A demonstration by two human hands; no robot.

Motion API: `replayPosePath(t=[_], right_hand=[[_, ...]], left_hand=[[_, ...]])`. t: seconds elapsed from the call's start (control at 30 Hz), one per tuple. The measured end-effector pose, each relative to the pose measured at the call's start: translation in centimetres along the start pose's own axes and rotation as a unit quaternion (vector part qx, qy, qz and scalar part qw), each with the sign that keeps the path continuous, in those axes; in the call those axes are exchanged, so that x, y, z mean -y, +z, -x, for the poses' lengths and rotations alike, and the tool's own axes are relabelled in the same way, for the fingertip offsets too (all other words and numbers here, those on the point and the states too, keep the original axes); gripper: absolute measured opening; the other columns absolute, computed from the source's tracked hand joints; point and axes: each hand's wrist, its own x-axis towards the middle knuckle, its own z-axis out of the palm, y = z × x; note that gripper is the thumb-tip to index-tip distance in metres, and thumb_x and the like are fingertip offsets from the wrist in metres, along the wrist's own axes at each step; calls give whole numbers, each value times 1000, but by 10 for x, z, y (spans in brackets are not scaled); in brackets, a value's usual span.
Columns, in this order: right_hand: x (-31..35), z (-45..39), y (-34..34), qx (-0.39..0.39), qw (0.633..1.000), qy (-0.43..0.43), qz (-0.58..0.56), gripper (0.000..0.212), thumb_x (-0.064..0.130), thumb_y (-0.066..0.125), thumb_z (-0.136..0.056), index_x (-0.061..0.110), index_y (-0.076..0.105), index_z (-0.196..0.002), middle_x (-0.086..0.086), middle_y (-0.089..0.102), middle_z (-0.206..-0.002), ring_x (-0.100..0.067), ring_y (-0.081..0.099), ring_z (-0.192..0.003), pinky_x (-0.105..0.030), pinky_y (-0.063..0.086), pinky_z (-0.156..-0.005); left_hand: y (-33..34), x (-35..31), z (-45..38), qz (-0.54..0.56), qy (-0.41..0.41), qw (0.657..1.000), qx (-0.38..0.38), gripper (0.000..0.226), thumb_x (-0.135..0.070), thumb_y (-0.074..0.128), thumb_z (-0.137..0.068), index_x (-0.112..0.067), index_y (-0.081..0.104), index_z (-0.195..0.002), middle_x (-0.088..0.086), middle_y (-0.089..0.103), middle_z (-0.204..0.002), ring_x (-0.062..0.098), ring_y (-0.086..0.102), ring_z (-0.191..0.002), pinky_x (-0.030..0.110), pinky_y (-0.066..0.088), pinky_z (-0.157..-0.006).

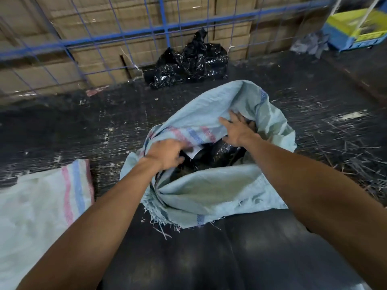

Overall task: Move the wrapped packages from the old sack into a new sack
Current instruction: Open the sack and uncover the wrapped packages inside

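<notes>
While hands (201, 143) open sack (209, 185) — scuffed dark floor (62, 126)

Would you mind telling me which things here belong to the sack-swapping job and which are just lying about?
Part of the job:
- open frayed sack
- black wrapped packages inside it
- second striped sack, lying flat
- left hand, right hand

Lying about:
- crumpled black plastic
- blue wire fence
- cardboard boxes
- yellow-blue crate

Blue wire fence (165, 28), cardboard boxes (100, 57)
</notes>
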Motion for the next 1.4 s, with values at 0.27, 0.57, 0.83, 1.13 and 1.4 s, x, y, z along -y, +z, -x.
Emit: replayPosePath(t=[0.27,0.57,0.83,1.13,1.4], right_hand=[[-40,10,-1,-236,947,-208,55,90,-10,55,-78,33,29,-152,1,15,-164,-26,20,-146,-51,30,-114],[-64,-10,-15,5,984,82,-160,32,24,54,-94,6,63,-120,-19,67,-104,-29,63,-98,-33,45,-79],[-62,5,-17,122,898,205,-371,38,36,68,-84,12,58,-113,-10,61,-95,-25,59,-74,-27,47,-62],[-3,21,-32,-77,953,-115,-269,56,21,61,-94,22,44,-147,-7,38,-154,-22,37,-141,-19,27,-110],[5,53,10,-30,998,36,-35,78,37,58,-93,22,14,-154,-13,10,-163,-37,17,-148,-53,27,-115]], left_hand=[[9,2,-86,-86,-183,976,-80,113,-17,71,-84,-35,-15,-155,19,8,-164,51,38,-135,69,34,-104],[-27,5,-95,563,-182,806,13,31,2,49,-88,-10,77,-92,19,74,-103,26,67,-82,38,54,-79],[-6,21,-77,136,-113,983,46,69,-78,46,-85,-48,35,-147,1,30,-160,30,30,-145,60,19,-117],[11,15,-63,570,-347,744,27,36,-28,62,-96,0,65,-118,16,71,-103,26,67,-83,37,57,-73],[6,-26,10,-113,76,987,-88,60,-54,53,-89,-42,39,-146,2,27,-159,27,20,-149,59,6,-119]])
